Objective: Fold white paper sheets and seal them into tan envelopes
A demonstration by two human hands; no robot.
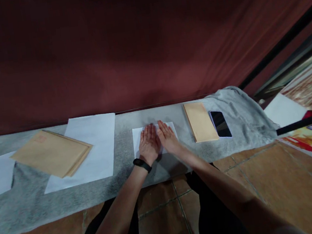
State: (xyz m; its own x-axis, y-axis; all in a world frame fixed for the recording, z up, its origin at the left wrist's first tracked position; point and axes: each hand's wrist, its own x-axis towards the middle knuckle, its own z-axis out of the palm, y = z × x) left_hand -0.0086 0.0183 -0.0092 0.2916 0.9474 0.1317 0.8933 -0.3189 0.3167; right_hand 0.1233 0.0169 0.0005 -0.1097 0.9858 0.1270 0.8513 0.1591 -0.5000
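Both of my hands lie flat, side by side, on a small folded white sheet of paper (pixel 139 135) on a grey cloth (pixel 69 199). My left hand (pixel 148 144) has its fingers stretched out and together; a black band is on its wrist. My right hand (pixel 168 136) presses down beside it with straight fingers. Neither hand holds anything.
A stack of brown envelopes (pixel 51 152) rests on large white sheets (pixel 95 141) at the left. A single brown envelope (pixel 200 121) and a black phone (pixel 220 123) lie at the right. A dark red curtain hangs behind. Tiled floor lies in front, printed paper at far right.
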